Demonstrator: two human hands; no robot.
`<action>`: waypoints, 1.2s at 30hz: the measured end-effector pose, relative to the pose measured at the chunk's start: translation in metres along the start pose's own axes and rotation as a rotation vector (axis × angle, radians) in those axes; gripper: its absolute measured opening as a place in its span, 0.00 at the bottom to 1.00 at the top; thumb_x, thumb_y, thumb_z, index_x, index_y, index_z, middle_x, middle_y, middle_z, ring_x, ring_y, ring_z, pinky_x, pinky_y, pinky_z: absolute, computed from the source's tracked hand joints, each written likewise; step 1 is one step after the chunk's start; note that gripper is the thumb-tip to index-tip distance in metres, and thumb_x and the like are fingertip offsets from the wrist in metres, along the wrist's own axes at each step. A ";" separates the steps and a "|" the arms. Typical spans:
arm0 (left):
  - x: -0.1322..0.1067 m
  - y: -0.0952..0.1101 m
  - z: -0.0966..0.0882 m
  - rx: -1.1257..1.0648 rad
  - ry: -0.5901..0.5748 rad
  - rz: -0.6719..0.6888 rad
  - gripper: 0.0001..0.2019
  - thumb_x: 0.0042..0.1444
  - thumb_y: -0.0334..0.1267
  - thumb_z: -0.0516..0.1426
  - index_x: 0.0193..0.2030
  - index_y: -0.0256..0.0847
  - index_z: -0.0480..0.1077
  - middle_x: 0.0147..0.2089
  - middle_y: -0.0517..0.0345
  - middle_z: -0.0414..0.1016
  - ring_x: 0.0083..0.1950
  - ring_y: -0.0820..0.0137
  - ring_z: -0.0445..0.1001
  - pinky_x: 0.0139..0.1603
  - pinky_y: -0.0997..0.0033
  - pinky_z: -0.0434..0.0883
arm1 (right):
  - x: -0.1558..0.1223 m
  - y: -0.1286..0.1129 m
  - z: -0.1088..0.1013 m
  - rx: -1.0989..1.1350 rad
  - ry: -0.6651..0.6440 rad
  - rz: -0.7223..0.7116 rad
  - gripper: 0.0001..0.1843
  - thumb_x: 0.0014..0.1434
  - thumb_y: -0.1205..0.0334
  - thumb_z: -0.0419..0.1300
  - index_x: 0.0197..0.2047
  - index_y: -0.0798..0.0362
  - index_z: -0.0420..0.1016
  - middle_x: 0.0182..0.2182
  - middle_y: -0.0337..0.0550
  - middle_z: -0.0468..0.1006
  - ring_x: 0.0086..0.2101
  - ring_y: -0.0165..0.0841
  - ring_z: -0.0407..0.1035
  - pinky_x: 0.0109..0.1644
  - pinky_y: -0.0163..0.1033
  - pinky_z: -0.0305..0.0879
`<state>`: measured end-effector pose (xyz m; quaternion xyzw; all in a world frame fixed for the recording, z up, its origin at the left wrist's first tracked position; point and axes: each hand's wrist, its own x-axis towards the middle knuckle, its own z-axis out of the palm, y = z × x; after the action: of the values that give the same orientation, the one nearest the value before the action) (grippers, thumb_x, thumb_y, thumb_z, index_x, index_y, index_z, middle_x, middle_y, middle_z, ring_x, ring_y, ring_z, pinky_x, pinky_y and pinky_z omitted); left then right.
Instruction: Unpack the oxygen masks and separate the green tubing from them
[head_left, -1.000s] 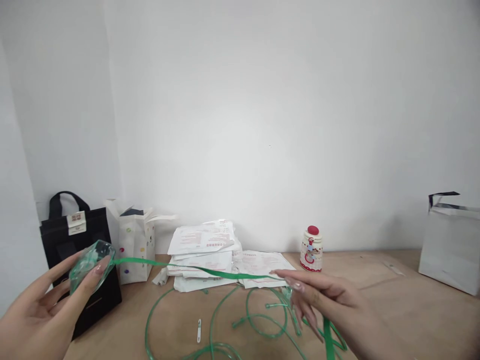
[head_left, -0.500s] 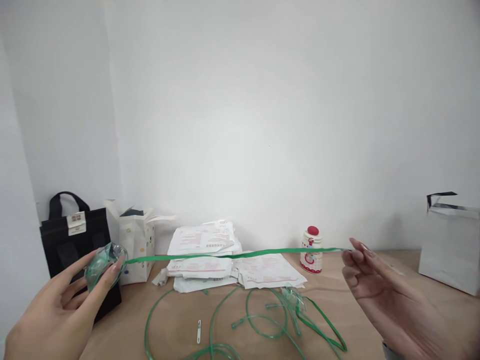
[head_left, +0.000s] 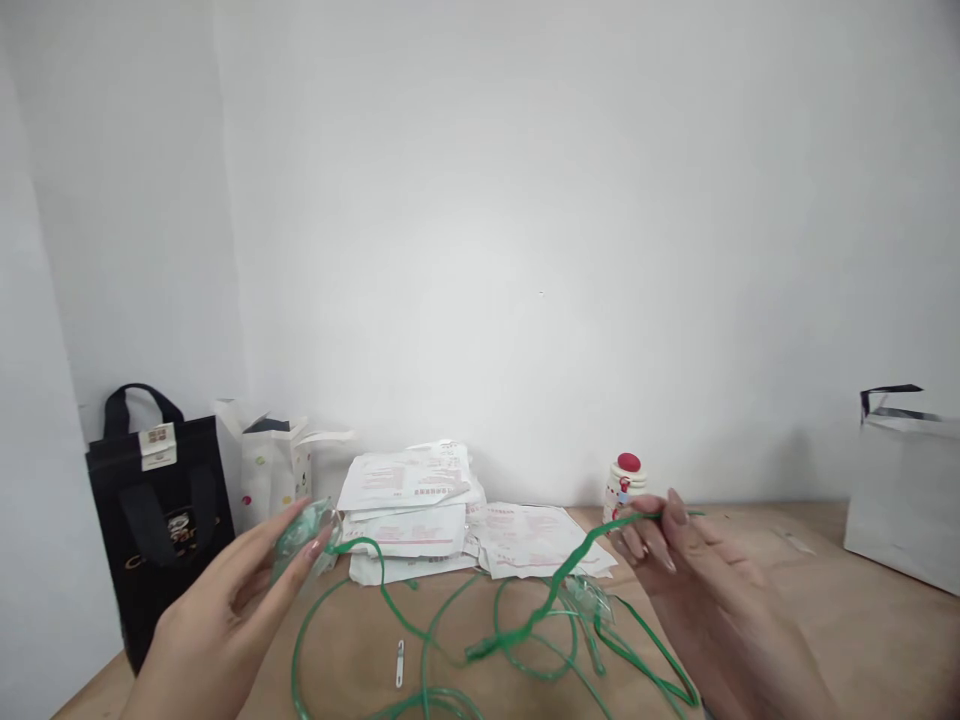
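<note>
Presently, the left hand [head_left: 225,610] holds a clear oxygen mask [head_left: 304,537] raised above the left part of the tabletop, in front of a black tote bag [head_left: 161,555]. The grip is a narrow, cupping one: the fingers lie along the mask's side and the palm faces right. The mask's long axis tilts from near left to far right, with its upper end pointing far right, toward a white paper bag [head_left: 270,470].

A flat green strap [head_left: 577,565] leaves the mask's right side and droops toward the tabletop [head_left: 817,570]. The right hand [head_left: 701,580] pinches a strap end between thumb and fingers, a narrow grip, just beside a red-capped bottle [head_left: 627,490]. From that pinch the strap slants down and left. Whether the strap forms one continuous length to the mask cannot be told.

Below the hands, coils of green oxygen tubing [head_left: 315,625] lie on the tabletop. A second clear mask [head_left: 589,598] rests among them, near the right hand. A small metal clip [head_left: 399,663] lies between the coils. Beyond them stand a stack of printed papers [head_left: 409,478] and a looser printed sheet [head_left: 525,540]. A white bag [head_left: 900,515] stands at the far right.
</note>
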<state>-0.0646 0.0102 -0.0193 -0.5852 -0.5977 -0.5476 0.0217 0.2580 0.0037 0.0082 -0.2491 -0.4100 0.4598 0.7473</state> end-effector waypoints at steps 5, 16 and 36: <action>-0.006 0.012 0.010 0.022 -0.149 0.052 0.23 0.52 0.56 0.52 0.52 0.51 0.69 0.53 0.63 0.73 0.54 0.61 0.71 0.50 0.64 0.71 | -0.006 0.013 0.012 -0.107 -0.099 -0.002 0.11 0.49 0.53 0.64 0.28 0.51 0.78 0.38 0.42 0.74 0.44 0.33 0.65 0.46 0.33 0.65; -0.022 0.032 0.028 0.093 -0.175 0.498 0.19 0.56 0.47 0.54 0.54 0.47 0.66 0.54 0.61 0.73 0.53 0.67 0.72 0.50 0.72 0.71 | -0.007 0.022 0.022 -0.253 -0.230 0.124 0.17 0.53 0.50 0.60 0.41 0.52 0.78 0.19 0.34 0.63 0.24 0.28 0.59 0.35 0.36 0.59; -0.040 0.041 0.040 0.170 -0.256 0.722 0.26 0.59 0.43 0.50 0.64 0.48 0.51 0.60 0.58 0.65 0.56 0.67 0.68 0.51 0.75 0.70 | -0.023 0.028 0.041 -0.425 -0.450 0.258 0.09 0.50 0.56 0.64 0.30 0.53 0.78 0.25 0.40 0.77 0.30 0.31 0.71 0.38 0.36 0.66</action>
<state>0.0026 -0.0013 -0.0364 -0.8174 -0.3947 -0.3758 0.1867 0.2044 -0.0048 0.0006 -0.3414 -0.6166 0.4983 0.5049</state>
